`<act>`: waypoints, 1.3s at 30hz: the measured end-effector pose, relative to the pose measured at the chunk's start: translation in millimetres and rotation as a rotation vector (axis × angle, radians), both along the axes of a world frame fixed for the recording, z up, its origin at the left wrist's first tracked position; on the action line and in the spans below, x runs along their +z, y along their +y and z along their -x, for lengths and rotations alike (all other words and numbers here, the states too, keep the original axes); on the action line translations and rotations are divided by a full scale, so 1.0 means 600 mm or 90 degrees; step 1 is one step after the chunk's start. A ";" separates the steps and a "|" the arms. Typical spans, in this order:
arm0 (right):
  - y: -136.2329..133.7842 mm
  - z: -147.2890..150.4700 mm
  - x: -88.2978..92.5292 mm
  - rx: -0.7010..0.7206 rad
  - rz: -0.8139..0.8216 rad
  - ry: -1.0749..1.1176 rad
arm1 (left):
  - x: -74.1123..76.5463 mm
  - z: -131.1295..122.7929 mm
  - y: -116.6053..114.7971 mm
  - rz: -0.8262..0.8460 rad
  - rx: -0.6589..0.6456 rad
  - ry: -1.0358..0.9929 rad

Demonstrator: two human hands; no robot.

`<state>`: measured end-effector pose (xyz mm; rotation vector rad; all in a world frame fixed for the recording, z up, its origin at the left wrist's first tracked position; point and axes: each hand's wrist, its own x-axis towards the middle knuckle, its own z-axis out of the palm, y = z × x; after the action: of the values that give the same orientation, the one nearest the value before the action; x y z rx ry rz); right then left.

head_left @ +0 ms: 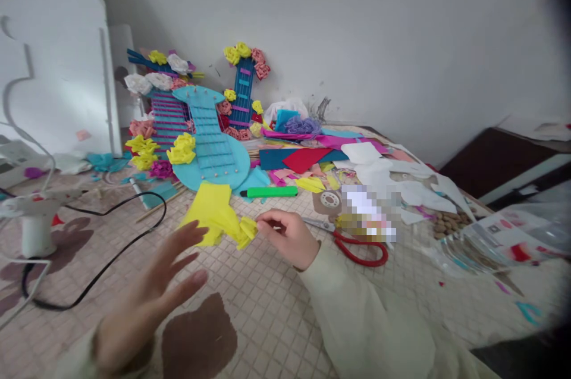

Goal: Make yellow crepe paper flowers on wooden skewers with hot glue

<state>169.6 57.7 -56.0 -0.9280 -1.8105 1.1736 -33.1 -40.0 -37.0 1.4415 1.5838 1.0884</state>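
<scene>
My right hand (289, 236) pinches the rolled end of a yellow crepe paper strip (218, 212) that trails up and to the left over the table. Its fingers are closed on the small yellow rosette at the strip's end. My left hand (151, 296) hovers just below the loose part of the strip, fingers spread and stretched out, holding nothing. A cream sleeve covers my right forearm.
A white glue gun (33, 212) with a black cable (111, 254) stands at the left. Blue guitar-shaped crafts with paper flowers (209, 141) lean at the back. A green marker (267, 191), red-handled scissors (357, 248), paper scraps and a clear bag of beads (450, 224) lie around.
</scene>
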 end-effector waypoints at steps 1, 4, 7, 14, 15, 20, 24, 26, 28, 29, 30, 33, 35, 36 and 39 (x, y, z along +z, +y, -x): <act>-0.001 0.000 0.002 0.012 0.005 0.002 | -0.004 -0.019 0.018 0.012 0.004 -0.063; -0.002 0.000 0.005 0.035 0.008 0.001 | -0.014 -0.058 0.070 0.039 -0.016 -0.162; 0.000 0.000 0.004 0.045 -0.003 -0.008 | -0.030 -0.073 0.097 0.033 0.003 -0.183; -0.003 0.001 -0.002 0.036 -0.029 -0.028 | -0.060 -0.077 0.081 0.039 0.064 -0.284; -0.005 0.002 -0.002 0.029 -0.040 -0.037 | -0.062 -0.077 0.078 0.047 0.072 -0.313; -0.018 0.009 0.004 -0.017 -0.126 -0.076 | -0.068 -0.084 0.068 0.090 0.116 -0.403; -0.027 0.015 0.004 -0.046 -0.174 -0.084 | -0.066 -0.088 0.063 0.096 0.136 -0.402; -0.031 0.017 0.002 -0.058 -0.195 -0.090 | -0.065 -0.088 0.060 0.086 0.142 -0.382; -0.034 0.018 0.000 -0.071 -0.223 -0.087 | -0.065 -0.087 0.057 0.081 0.141 -0.367; -0.036 0.019 -0.001 -0.076 -0.238 -0.084 | -0.065 -0.087 0.055 0.080 0.139 -0.366; -0.037 0.020 -0.002 -0.080 -0.250 -0.081 | -0.066 -0.086 0.053 0.078 0.140 -0.366; -0.039 0.022 -0.003 -0.091 -0.268 -0.082 | -0.068 -0.088 0.051 0.075 0.145 -0.359; -0.040 0.023 -0.004 -0.096 -0.268 -0.082 | -0.068 -0.090 0.051 0.074 0.152 -0.352; -0.040 0.023 -0.004 -0.098 -0.267 -0.080 | -0.068 -0.091 0.051 0.074 0.159 -0.351; -0.040 0.023 -0.002 -0.098 -0.264 -0.077 | -0.067 -0.094 0.053 0.075 0.180 -0.352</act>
<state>156.0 33.4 -57.4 -0.8854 -1.9403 0.6230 23.2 -8.2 -77.2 0.7555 1.4327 1.3833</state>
